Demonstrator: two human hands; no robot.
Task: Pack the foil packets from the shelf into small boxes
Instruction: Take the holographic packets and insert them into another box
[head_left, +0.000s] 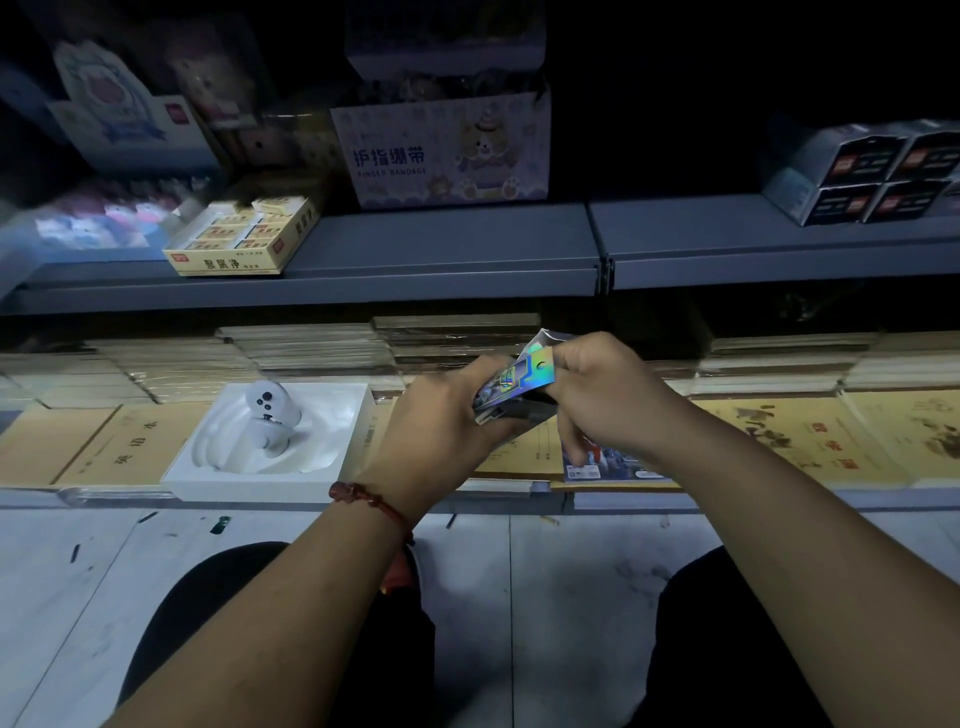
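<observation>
Dim shelf (441, 244) | white tray (249, 480) beside | L hand (441, 426) + R hand (608, 395) grip foil pkts (519, 379)

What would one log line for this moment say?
left hand grips small box | right hand pinches its top | one packet lies on notebooks below

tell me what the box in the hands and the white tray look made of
The box, held in the left hand and right hand, looks like thin card with a holographic foil finish: rainbow sheen, crisp flat flap with a punched hole. The tray is probably moulded plastic or foam, smooth matte white: its curved recesses look formed, not folded.
</observation>
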